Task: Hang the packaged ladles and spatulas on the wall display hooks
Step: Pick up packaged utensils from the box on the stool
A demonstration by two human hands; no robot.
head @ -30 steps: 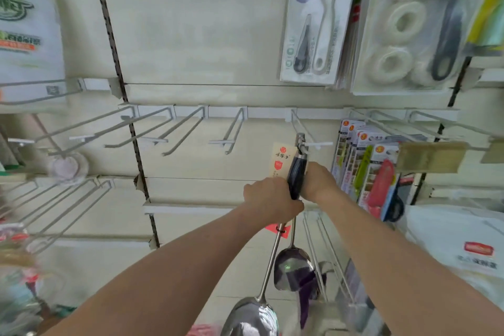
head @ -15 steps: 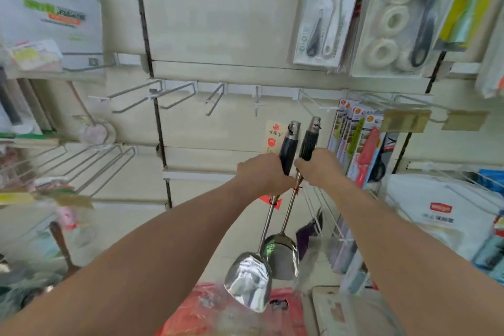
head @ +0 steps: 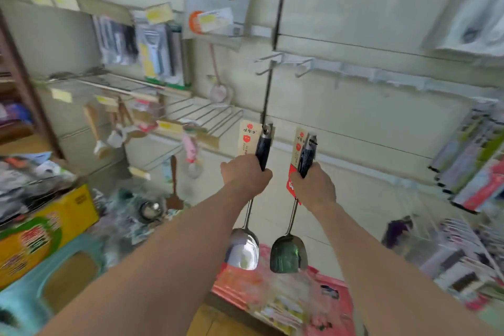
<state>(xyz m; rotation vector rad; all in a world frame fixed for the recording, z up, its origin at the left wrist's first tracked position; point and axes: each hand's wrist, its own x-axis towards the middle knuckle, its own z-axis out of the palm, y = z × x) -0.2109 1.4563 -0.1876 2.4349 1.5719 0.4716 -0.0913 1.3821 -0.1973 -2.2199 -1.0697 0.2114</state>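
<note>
Holding two steel spatulas up before the wall display, one per hand, both off the hooks. Gripping the left spatula (head: 242,249) in the left hand (head: 245,176), fingers curled tight round the lower part of its dark handle, blade hanging below the wrist with its shiny face toward the camera. Gripping the right spatula (head: 286,255) the same way in the right hand (head: 313,188), fist closed round the dark handle, blade down, just beside the other blade and apart from it. Carrying a cream-and-red label card (head: 247,138) behind the left handle and a second card (head: 298,144) behind the right handle, red lower end poking out beside the right hand. Pointing both handle tops up at the pale wall panel (head: 354,8), well below the row of white wire hooks (head: 304,68), with the metal hanging eye of the left handle seen against the dark upright strip (head: 278,8) in the wall. To the right, packaged kitchen tools (head: 474,161) hanging in rows. To the left, much blurred, a pink strainer (head: 218,90) on the wall, a yellow carton (head: 73,207) and a teal stool (head: 24,305). Beneath the blades, a heap of red packets (head: 272,289).
</note>
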